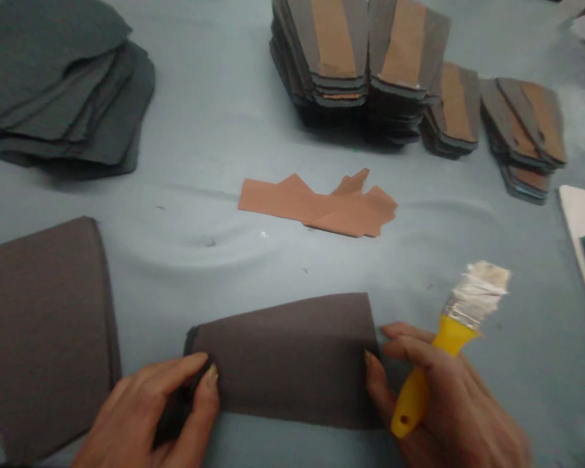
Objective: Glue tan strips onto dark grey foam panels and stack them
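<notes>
A dark brown fabric piece (292, 361) lies flat before me, its narrower left end showing a black edge. My left hand (160, 403) pinches that left end between thumb and fingers. At the wider right end, the thumb of my right hand (448, 396) rests on the piece, with the fingertips just past its edge. The same hand also holds a paintbrush (455, 335) with a yellow handle, its bristles coated white and pointing up and away. Part of the handle passes behind the fingers.
Left of my hands is a stack of brown fabric pieces (49, 331). Dark green-grey pieces (63, 84) are piled at the back left. Stacks of grey pieces with tan strips (334, 39) stand at the back. Orange-brown paper strips (316, 208) lie mid-table; a white board (578, 214) is at right.
</notes>
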The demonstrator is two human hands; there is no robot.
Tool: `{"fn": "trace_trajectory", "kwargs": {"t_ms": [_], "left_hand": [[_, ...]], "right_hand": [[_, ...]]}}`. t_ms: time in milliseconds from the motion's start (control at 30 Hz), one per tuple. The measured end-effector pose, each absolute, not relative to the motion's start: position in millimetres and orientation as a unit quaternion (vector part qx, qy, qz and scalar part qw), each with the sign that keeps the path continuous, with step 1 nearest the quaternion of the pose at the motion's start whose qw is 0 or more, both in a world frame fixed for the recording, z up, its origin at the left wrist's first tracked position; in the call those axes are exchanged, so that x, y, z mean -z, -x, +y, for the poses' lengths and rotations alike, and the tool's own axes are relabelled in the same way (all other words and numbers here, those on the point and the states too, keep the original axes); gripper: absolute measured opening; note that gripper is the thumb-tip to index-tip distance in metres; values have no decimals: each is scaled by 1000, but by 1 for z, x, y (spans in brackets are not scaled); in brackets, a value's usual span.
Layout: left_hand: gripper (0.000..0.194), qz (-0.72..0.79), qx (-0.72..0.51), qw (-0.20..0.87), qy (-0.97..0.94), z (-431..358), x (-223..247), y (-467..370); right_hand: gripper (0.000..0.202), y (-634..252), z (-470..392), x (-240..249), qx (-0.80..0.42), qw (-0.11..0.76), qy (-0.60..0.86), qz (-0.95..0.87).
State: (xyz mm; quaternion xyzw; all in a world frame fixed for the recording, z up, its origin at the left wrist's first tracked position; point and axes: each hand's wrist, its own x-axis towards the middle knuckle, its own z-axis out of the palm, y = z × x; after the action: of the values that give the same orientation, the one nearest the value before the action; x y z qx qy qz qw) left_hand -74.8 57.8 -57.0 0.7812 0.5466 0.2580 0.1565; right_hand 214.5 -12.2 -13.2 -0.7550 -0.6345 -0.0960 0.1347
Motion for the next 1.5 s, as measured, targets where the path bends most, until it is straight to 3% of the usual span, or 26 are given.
{"fn": "trace_trajectory", "kwargs": {"t_ms": [133,333,567,933,1500], "left_hand": [[6,557,-258,128,-779,54,30,42],[8,566,-265,102,-774,53,30,37],[6,564,-261,96,-778,51,31,41],[13,521,-260,82,-809,50,35,53],[20,466,-234,121,-845,51,24,69]], "right_hand": [[17,-218,-22,19,89,136,687,-708],[28,-234,-24,35,86,146,588,-791],[17,-221,-14,29,144,169,609,-761],[4,-228,-21,31,109,188,599,-771],[14,-242,-26,37,97,203,548,-806]]}}
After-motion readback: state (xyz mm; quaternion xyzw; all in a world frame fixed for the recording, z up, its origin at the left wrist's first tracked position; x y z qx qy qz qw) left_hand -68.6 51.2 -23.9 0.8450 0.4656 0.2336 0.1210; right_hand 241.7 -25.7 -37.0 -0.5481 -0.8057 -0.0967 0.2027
